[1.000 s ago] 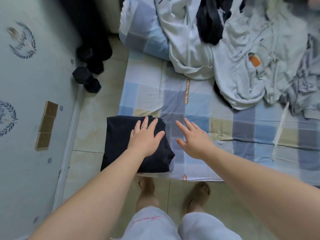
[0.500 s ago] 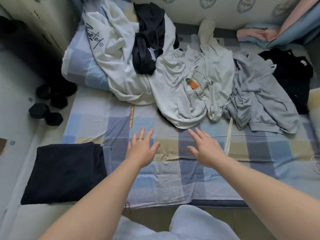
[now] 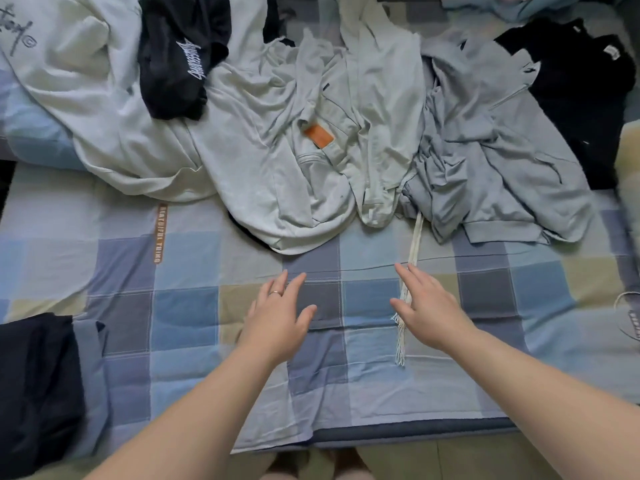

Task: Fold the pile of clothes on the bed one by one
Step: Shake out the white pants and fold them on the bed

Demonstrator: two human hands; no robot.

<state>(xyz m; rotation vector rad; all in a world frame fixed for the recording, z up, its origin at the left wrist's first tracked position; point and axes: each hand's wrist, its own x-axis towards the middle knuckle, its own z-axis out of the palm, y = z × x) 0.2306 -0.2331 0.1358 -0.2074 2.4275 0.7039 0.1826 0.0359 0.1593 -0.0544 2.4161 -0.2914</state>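
Note:
A pile of unfolded clothes lies across the far half of the bed: a white sweatshirt (image 3: 86, 109) with script print, a black printed garment (image 3: 176, 60) on top of it, pale trousers with an orange tag (image 3: 318, 136), a grey hoodie (image 3: 491, 161) and a black top (image 3: 581, 91). A folded dark garment (image 3: 38, 375) sits at the bed's near left edge. My left hand (image 3: 277, 320) and my right hand (image 3: 429, 313) hover with fingers straight over the checked sheet (image 3: 187, 320), short of the pile, holding nothing. A white drawstring (image 3: 405, 299) runs beside my right hand.
A pillow in checked cover (image 3: 31, 140) lies under the white sweatshirt at the far left. The bed's front edge (image 3: 398, 434) runs just before my legs. A loop of cord (image 3: 627, 317) lies at the right edge.
My view has swung from the folded dark garment to the pile. Both hands left the folded garment and moved forward and right over the sheet toward the clothes.

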